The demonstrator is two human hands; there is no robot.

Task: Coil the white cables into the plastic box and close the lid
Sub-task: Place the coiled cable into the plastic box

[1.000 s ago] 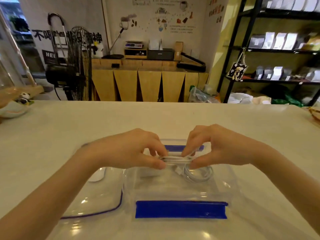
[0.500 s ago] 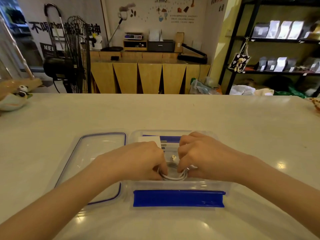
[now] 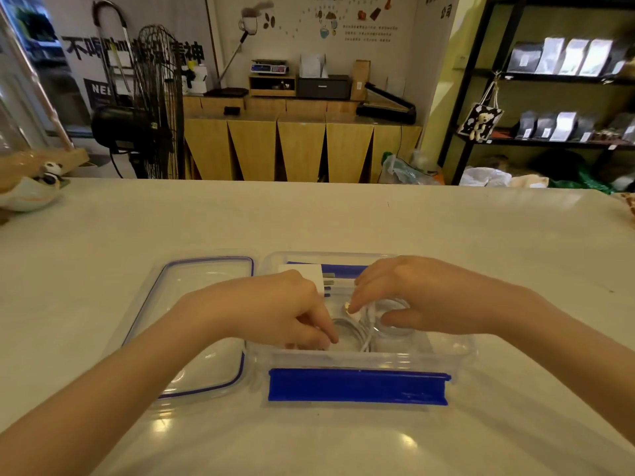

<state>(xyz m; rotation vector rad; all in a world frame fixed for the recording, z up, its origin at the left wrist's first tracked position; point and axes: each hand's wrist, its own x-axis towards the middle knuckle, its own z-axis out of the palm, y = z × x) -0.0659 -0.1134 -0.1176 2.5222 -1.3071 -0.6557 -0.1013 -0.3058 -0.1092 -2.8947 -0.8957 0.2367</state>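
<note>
Both your hands press the white cables flat inside the plastic box, left hand fingers curled on the coil, right hand loosely pinching it, while the lid lies left, nearer your left hand.

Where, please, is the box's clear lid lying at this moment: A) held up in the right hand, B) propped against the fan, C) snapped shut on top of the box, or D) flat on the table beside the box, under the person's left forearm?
D: the lid lies flat on the table next to the open plastic box, while both hands press white cables inside.
</note>
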